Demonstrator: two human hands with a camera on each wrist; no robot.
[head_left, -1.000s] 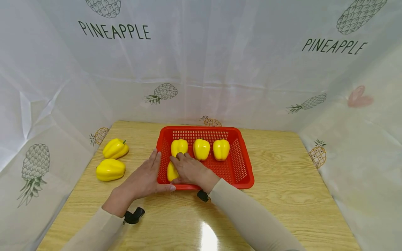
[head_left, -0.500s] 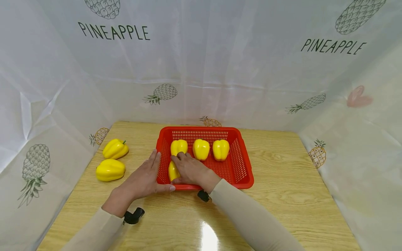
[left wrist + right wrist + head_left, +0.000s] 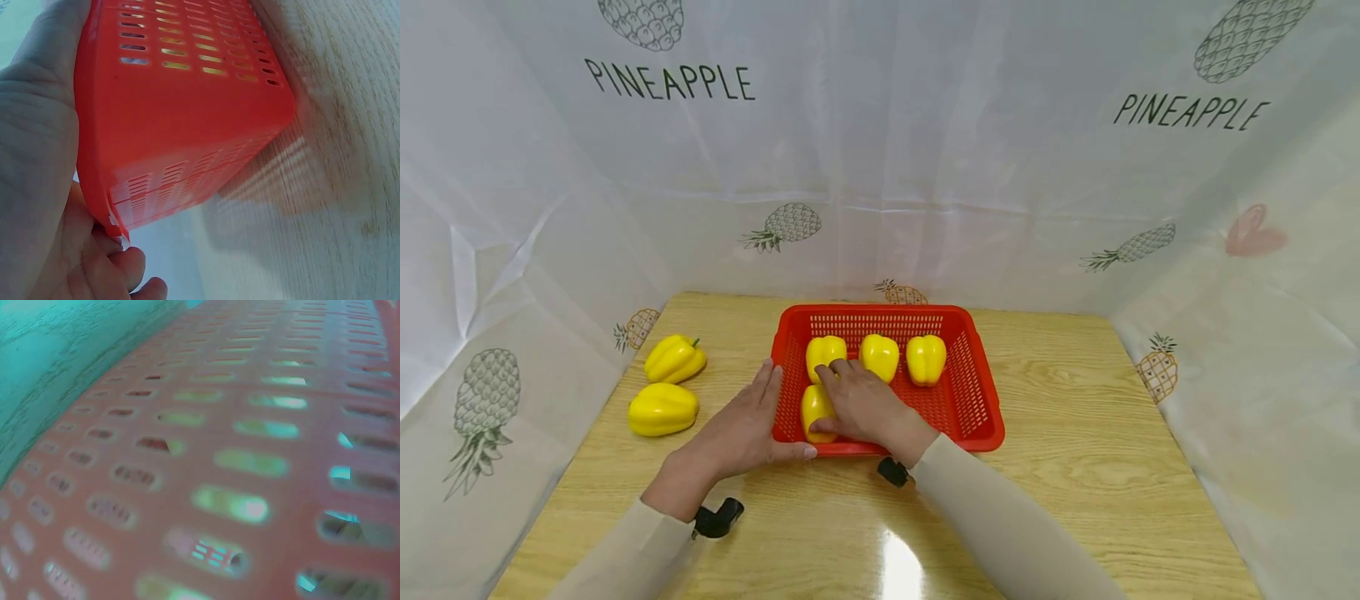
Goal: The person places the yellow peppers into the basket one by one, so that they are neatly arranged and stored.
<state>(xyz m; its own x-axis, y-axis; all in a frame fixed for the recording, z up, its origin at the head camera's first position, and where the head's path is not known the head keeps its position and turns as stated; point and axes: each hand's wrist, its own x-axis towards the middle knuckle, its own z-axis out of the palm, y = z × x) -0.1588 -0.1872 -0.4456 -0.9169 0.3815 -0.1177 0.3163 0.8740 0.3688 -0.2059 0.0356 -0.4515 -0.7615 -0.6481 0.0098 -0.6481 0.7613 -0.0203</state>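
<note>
My left hand [image 3: 737, 429] grips the front-left corner of the red plastic basket [image 3: 992, 400], thumb along the front rim and fingers at the left rim. In the left wrist view the thumb and bent fingers lie against the basket [image 3: 175, 106]. Inside the basket, my right hand [image 3: 865, 400] is beside the front-left yellow bell pepper [image 3: 815, 408]; its thumb touches the pepper and its fingers are spread loosely. Behind stand three more yellow bell peppers in a row: left [image 3: 825, 352], middle [image 3: 880, 354] and right [image 3: 927, 360]. The right wrist view shows basket mesh [image 3: 250, 481], no fingers.
On the wooden table [image 3: 1075, 467], left of the basket, lie two more yellow bell peppers, one behind [image 3: 673, 358] and one in front [image 3: 662, 408]. A pale curtain [image 3: 880, 150] printed with pineapples closes off the back and sides.
My right hand has shifted slightly right and its fingers have loosened, so more of the front-left bell pepper shows. The left hand stays at the basket corner.
</note>
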